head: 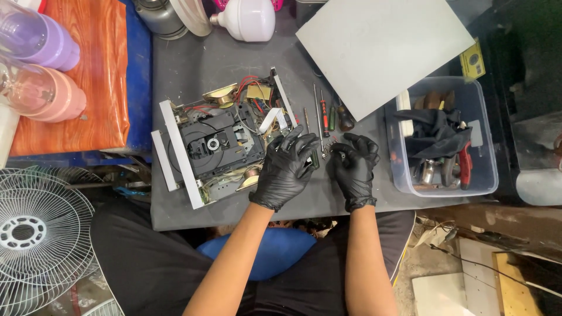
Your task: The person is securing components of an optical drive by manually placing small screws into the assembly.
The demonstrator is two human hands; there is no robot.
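A dark grey counter point(193, 64) sits across my lap, crowded with repair clutter. On its left half lies an opened disc player point(225, 137), cover off, its black disc drive and tangle of red and white wires showing, the white front panel turned toward my left side. My left hand point(287, 167), in a black glove, rests with fingers spread wide over the player's right end, touching its edge. My right hand point(353, 167), gloved the same, is curled just beside it, fingertips pinched together around something small and shiny point(326, 153); it is too tiny for me to tell what it is. The two hands are close but not touching.

Just beyond my fingers a row of screwdrivers point(321, 117) lies on the counter, tips toward me. A flat grey metal cover point(383, 50) lies tilted at the far right, overlapping a clear plastic bin point(486, 175) that holds a black cloth, red-handled pliers and other tools. A white bulb point(249, 19) lies at the far edge. Left of the counter stand an orange wood-grain board point(99, 76), two pastel bottles point(41, 64), and a white fan grille point(41, 234) below.
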